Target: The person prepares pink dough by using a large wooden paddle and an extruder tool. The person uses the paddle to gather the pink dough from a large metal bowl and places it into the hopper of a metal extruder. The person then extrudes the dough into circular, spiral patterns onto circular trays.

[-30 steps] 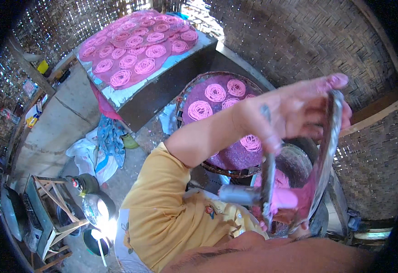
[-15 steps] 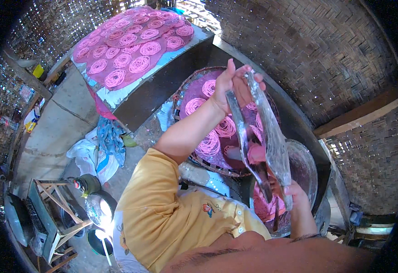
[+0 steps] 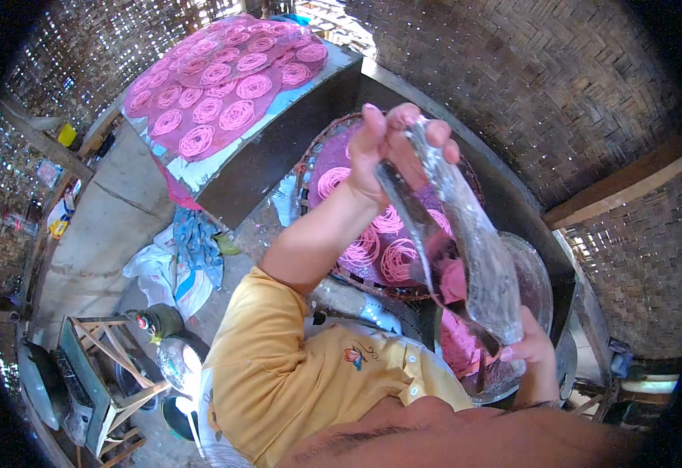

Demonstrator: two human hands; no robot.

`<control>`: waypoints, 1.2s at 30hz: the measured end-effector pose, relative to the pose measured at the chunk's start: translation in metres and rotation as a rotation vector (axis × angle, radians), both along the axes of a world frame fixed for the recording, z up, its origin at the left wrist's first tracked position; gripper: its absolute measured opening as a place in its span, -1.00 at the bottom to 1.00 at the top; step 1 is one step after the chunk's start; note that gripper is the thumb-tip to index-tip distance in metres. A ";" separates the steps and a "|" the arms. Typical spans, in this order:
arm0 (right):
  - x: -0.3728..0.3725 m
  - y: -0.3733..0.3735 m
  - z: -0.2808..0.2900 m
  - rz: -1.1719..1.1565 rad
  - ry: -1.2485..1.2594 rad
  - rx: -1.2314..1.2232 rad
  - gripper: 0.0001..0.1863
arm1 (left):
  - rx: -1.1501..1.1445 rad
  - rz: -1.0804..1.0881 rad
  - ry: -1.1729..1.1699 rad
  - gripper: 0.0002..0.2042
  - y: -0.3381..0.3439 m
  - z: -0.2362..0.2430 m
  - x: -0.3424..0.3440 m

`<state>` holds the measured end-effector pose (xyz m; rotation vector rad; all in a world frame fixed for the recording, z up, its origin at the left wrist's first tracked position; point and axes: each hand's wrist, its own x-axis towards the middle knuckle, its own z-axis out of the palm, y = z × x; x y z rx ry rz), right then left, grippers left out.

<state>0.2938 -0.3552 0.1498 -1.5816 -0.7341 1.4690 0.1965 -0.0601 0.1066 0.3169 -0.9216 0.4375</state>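
Note:
I hold a long two-part tool [image 3: 481, 257] slantwise in front of me: a thick, worn grey bar beside a thinner, dark shiny strip. The fingers of my left hand [image 3: 403, 148] curl over its upper end. My right hand [image 3: 534, 347] grips the lower end, partly hidden by the bar. Between the two parts shows a lump of pink dough [image 3: 453, 279]. More pink dough [image 3: 459, 343] lies below in a wide, clear-looking basin [image 3: 540, 269]. Behind my left forearm, pink strand coils [image 3: 398, 260] rest on purple sheeting in a round woven tray [image 3: 303, 175].
A raised box-like surface [image 3: 278, 129] at the back left carries a purple sheet with many pink coils. Crumpled cloths [image 3: 197, 257] lie on the floor. At the lower left stand a wooden frame [image 3: 115, 374], a green gas cylinder [image 3: 160, 322] and pans. Woven walls [image 3: 528, 93] enclose the space.
The tool has tilted, its lower end shifting right and its broad bar turning more into view. My right hand has moved right with it; my left hand keeps its hold, slightly to the left.

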 end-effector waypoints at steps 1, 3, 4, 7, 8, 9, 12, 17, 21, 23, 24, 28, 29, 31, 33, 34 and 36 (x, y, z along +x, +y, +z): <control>0.011 -0.002 -0.002 0.054 -0.044 0.014 -0.11 | 0.011 0.036 -0.017 -0.57 -0.002 -0.002 0.002; 0.015 0.001 0.006 0.078 -0.116 0.018 -0.17 | 0.014 0.043 -0.041 -0.59 -0.002 0.001 0.007; 0.015 0.008 0.007 0.094 -0.163 0.063 -0.17 | 0.027 0.058 -0.050 -0.59 0.004 0.006 0.006; 0.016 0.021 0.003 0.130 -0.230 0.148 -0.19 | 0.064 0.057 -0.063 -0.59 0.016 0.021 -0.005; 0.013 0.023 0.002 0.148 -0.226 0.146 -0.20 | 0.076 0.038 -0.110 -0.57 0.020 0.023 -0.006; 0.010 0.024 0.001 0.167 -0.221 0.144 -0.21 | 0.084 0.047 -0.107 -0.57 0.020 0.022 -0.009; 0.008 0.012 -0.010 0.176 -0.199 0.156 -0.23 | 0.143 0.081 0.011 -0.65 0.011 0.015 -0.019; 0.013 -0.006 -0.007 0.190 -0.202 0.108 -0.23 | 0.035 -0.017 0.013 -0.63 -0.016 -0.002 -0.011; 0.012 -0.017 -0.013 0.103 -0.177 0.098 -0.23 | 0.109 -0.056 0.703 -0.55 -0.024 -0.004 -0.014; 0.011 -0.018 -0.021 0.064 -0.177 0.138 -0.23 | 0.477 0.107 1.098 -0.49 -0.039 -0.023 -0.016; 0.010 -0.017 -0.025 0.044 -0.176 0.158 -0.24 | 0.625 0.207 1.201 -0.48 -0.044 -0.033 -0.017; 0.009 -0.018 -0.029 0.021 -0.140 0.167 -0.24 | 0.897 0.294 1.269 -0.48 -0.065 -0.049 -0.020; 0.009 -0.018 -0.033 0.026 -0.168 0.190 -0.25 | 0.934 0.302 1.261 -0.48 -0.067 -0.050 -0.021; 0.012 -0.017 -0.042 0.022 -0.206 0.236 -0.25 | 0.921 0.192 1.275 -0.46 -0.066 -0.046 -0.021; 0.014 -0.017 -0.047 0.005 -0.240 0.282 -0.25 | 1.049 0.139 1.221 -0.46 -0.047 -0.090 -0.019; 0.011 -0.016 -0.047 -0.036 -0.219 0.308 -0.25 | 1.112 0.112 1.193 -0.46 -0.039 -0.111 -0.017; 0.006 -0.012 -0.046 -0.119 -0.175 0.358 -0.26 | 1.195 0.301 1.303 -0.40 -0.036 -0.126 -0.020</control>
